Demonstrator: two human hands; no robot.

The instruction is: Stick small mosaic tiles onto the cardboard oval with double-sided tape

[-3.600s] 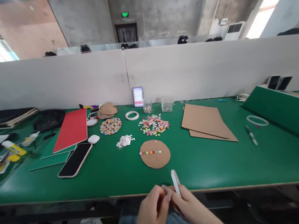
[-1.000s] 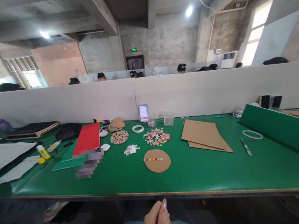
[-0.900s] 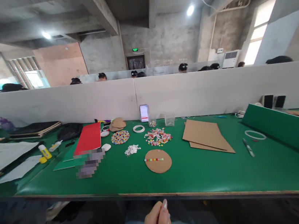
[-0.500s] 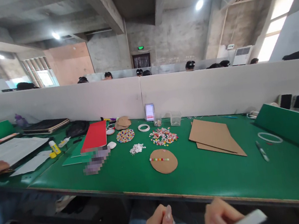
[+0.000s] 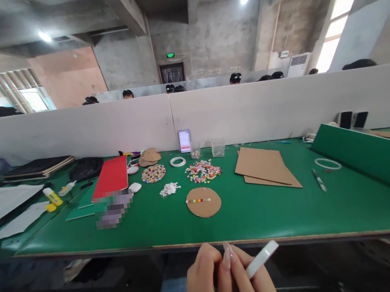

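Both my hands are below the front edge of the green table, pressed together over my lap. My right hand grips a flat white strip-shaped object that sticks out up and to the right. My left hand is closed, its fingertips pinched against the right hand's fingers near the strip's lower end. On the table ahead lies a round cardboard disc with a short row of coloured tiles. Behind it sits a pile of mixed coloured tiles, and to the left a small heap of white tiles.
A tiled round coaster, a tape ring, small clear cups, brown cardboard sheets, a pen and a red sheet lie on the table. A white partition runs behind. Papers and a glue stick lie left.
My right hand, briefly out of view, has come back with the white strip and joined the left hand at centre. The view has tilted upward since the earliest frame.
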